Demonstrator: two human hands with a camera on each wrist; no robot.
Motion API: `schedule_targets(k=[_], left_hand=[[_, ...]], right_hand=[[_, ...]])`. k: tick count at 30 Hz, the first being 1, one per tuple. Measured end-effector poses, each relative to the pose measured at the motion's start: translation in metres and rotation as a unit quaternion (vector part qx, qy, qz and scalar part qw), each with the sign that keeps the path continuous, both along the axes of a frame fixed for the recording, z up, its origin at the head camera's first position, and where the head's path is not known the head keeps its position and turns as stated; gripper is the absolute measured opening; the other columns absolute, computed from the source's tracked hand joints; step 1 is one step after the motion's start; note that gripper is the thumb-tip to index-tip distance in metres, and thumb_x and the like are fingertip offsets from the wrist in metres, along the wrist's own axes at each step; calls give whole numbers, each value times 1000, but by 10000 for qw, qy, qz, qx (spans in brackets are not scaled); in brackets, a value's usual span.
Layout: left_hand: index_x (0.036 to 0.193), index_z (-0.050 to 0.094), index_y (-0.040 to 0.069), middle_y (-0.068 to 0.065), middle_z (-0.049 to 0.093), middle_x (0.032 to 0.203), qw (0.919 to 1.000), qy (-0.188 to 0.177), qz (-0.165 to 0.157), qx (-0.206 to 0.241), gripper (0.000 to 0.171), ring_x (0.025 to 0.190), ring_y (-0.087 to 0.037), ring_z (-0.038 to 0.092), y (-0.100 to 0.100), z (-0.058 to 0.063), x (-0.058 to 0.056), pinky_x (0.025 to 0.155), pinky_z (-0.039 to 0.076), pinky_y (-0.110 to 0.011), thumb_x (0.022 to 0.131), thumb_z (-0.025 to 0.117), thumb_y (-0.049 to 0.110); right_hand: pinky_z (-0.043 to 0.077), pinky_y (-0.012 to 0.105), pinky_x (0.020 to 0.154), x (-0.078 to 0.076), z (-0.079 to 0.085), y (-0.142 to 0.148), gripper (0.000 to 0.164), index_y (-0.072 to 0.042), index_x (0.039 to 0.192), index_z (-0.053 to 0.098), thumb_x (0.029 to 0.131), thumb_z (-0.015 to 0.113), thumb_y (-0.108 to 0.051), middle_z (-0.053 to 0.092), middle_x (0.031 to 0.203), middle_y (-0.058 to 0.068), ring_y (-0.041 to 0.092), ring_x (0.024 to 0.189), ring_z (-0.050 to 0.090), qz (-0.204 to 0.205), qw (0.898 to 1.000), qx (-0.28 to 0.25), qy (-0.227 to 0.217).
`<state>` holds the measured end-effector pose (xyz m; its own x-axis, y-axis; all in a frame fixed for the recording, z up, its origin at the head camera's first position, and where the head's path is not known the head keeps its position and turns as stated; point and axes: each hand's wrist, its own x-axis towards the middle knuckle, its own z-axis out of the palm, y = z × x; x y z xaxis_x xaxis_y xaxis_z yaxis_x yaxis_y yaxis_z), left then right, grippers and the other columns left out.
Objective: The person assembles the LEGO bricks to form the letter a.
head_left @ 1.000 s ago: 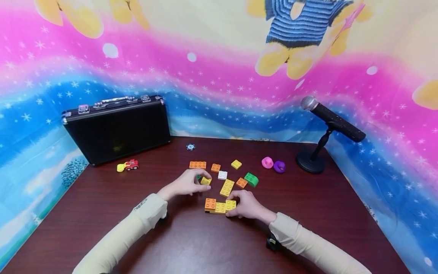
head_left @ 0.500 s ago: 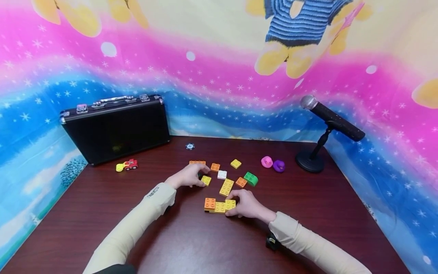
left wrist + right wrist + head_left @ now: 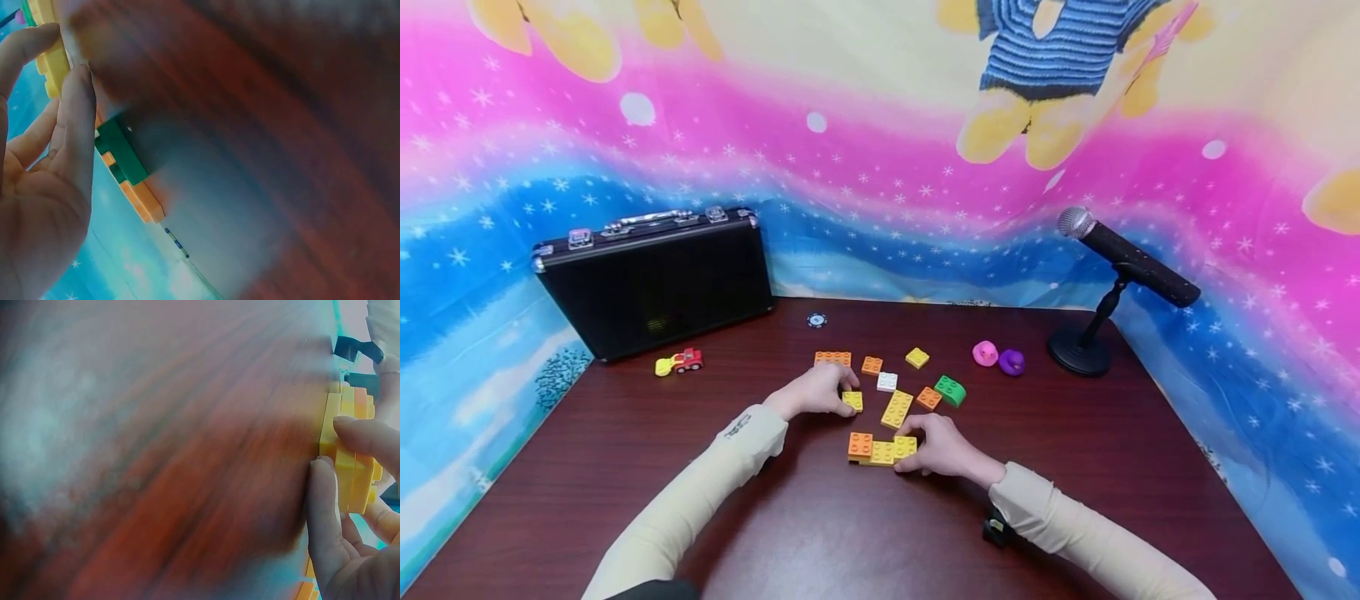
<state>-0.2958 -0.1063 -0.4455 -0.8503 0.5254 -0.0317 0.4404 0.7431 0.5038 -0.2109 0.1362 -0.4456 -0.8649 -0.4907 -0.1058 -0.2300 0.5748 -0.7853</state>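
My left hand (image 3: 820,388) pinches a small yellow toy brick (image 3: 852,401) by its left end; the left wrist view shows this yellow brick between thumb and fingers. Closer to me, my right hand (image 3: 942,447) grips the right end of a joined row of toy bricks (image 3: 882,452), yellow with an orange brick on its left end. In the right wrist view, stacked yellow bricks (image 3: 353,481) sit between thumb and fingers. A dark green brick (image 3: 122,150), covered by the left hand in the head view, stands beside an orange brick (image 3: 145,201) in the left wrist view.
Loose bricks lie around: long yellow (image 3: 897,410), white (image 3: 887,382), green (image 3: 951,390), several orange ones. Farther out are two rubber ducks (image 3: 986,353), a toy car (image 3: 687,360), a poker chip (image 3: 817,320), a black case (image 3: 658,283) and a microphone on a stand (image 3: 1131,262).
My left hand has moved a little rightward and settled around the small yellow brick, which has shifted slightly. The right hand has stayed on the joined bricks.
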Motion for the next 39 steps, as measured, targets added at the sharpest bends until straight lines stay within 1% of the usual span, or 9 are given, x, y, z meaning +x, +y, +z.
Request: schedule_targets(k=[7, 13, 16, 20, 23, 30, 35, 37, 39], left_hand=[[94, 67, 8, 6, 62, 77, 9968, -199, -352, 692, 31, 60, -8, 54, -5, 1, 11, 57, 47, -24, 66, 76, 19], [94, 67, 11, 7, 60, 69, 9907, -199, -410, 1280, 29, 58, -7, 53, -9, 10, 28, 57, 46, -23, 68, 76, 23], [95, 67, 11, 6, 60, 72, 9869, -291, -612, 1466, 31, 59, -7, 54, -8, 16, 39, 58, 48, -24, 69, 76, 26], [97, 67, 13, 4, 57, 78, 9840, -423, -962, 1436, 33, 59, -7, 56, -5, 21, 51, 56, 48, -24, 70, 76, 30], [97, 67, 13, 3, 55, 79, 9827, -465, -1060, 1445, 32, 56, -9, 55, -4, 22, 57, 54, 47, -25, 71, 75, 29], [96, 68, 16, 5, 54, 79, 9836, -367, -1103, 1378, 29, 58, -7, 52, -1, 12, 62, 54, 46, -23, 71, 76, 28], [96, 67, 16, 6, 55, 81, 9841, -318, -1146, 1319, 29, 55, -6, 51, 0, 9, 66, 52, 45, -22, 71, 75, 28], [97, 65, 17, 6, 56, 82, 9839, -375, -1136, 1326, 29, 54, -6, 51, 0, 9, 67, 51, 45, -22, 71, 75, 28], [98, 64, 17, 6, 60, 86, 9822, -588, -1117, 1393, 30, 55, -7, 54, 0, 8, 68, 52, 46, -22, 73, 74, 28]], right_hand=[[49, 30, 43, 0, -1, 0, 34, -14, 92, 63, 64, 82, -20, 58, 100, 9, 13, 43, 55, 14, 10000, -19, 0], [49, 30, 43, 0, 0, 0, 33, -14, 90, 63, 64, 82, -18, 58, 97, 8, 13, 43, 55, -10, 10000, -67, 34], [49, 30, 43, 0, 1, -1, 33, -14, 90, 63, 64, 82, -18, 58, 96, 8, 13, 43, 55, -10, 10000, -60, 40], [49, 30, 43, 0, 2, -1, 33, -14, 90, 63, 64, 82, -18, 58, 95, 7, 13, 44, 55, -44, 10000, -26, 26], [49, 30, 44, -1, 2, 0, 33, -14, 91, 63, 64, 82, -18, 58, 95, 8, 13, 45, 55, -47, 10000, -15, 19], [49, 29, 44, 0, 0, -1, 33, -14, 90, 63, 63, 82, -19, 57, 94, 7, 13, 45, 55, -44, 10000, -6, 12], [49, 29, 42, 0, -3, -1, 32, -15, 88, 63, 62, 83, -18, 58, 89, 5, 12, 43, 55, -30, 9999, -32, 163], [48, 29, 41, 0, -4, -1, 32, -15, 87, 63, 62, 83, -17, 58, 87, 5, 11, 43, 55, -44, 9998, -55, 205], [48, 29, 41, 0, -5, -1, 32, -16, 87, 63, 62, 83, -17, 57, 87, 4, 11, 43, 55, -56, 9997, -66, 233]])
